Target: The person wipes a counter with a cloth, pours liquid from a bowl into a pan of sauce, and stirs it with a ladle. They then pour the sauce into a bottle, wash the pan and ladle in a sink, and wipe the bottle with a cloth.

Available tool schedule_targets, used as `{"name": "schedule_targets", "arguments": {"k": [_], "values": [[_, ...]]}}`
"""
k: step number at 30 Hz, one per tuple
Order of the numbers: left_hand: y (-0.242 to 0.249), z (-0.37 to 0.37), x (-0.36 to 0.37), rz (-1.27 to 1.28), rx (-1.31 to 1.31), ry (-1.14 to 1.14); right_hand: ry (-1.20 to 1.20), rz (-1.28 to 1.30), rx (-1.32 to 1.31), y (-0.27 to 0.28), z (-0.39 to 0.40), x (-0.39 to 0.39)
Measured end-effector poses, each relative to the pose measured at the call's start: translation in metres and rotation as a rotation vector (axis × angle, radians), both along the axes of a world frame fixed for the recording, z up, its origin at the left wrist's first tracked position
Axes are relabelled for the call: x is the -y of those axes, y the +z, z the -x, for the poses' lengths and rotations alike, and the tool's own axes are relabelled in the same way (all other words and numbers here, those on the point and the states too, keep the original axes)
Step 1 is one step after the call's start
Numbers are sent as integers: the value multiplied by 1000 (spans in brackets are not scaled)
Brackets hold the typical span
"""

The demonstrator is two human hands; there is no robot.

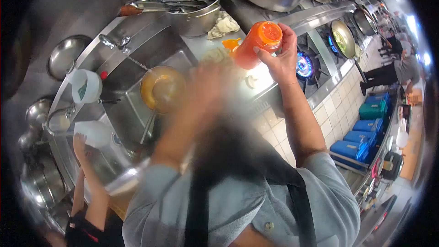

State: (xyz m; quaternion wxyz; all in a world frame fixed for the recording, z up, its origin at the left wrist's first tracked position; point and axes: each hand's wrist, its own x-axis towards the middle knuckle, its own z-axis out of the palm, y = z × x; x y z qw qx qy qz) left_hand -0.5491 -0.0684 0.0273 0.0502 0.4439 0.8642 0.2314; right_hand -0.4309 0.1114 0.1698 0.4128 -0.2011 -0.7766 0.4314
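My right hand (282, 59) grips a clear jar of orange-red sauce (247, 52) by its upper part. The jar has an orange rim, and its top faces me. Smeared by motion, my left hand (208, 80) is over the counter's edge beside the sink, left of the jar; its fingers cannot be made out. Close behind the jar, an orange piece (232, 44) lies on the counter. A crumpled pale cloth (223, 25) is farther back, against a steel pot (190, 20) with utensils in and across it.
Water runs from a tap (121, 43) towards a pan (145, 87) in the sink. A lit burner (304, 64) is close by my right hand; a pan of food (343, 39) sits farther right. Another person's hand (80, 139) touches a white container (95, 133). Blue bins (350, 150) stand right.
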Motion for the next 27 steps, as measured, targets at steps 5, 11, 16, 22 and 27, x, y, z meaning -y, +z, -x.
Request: {"name": "schedule_targets", "arguments": {"k": [5,11,16,22,27], "values": [[33,-14,-18,-237,-51,-208,-66,10,-17,19,-25,8],[88,-61,-43,-225,428,-366,-150,148,-13,43,-81,21],[68,-112,-66,-297,867,-350,-359,47,93,40,-150,20],[35,-198,-100,-291,965,-415,-462,70,112,64,-260,17],[33,-292,-145,-197,1142,-493,-632,16,85,43,-354,-8]]}}
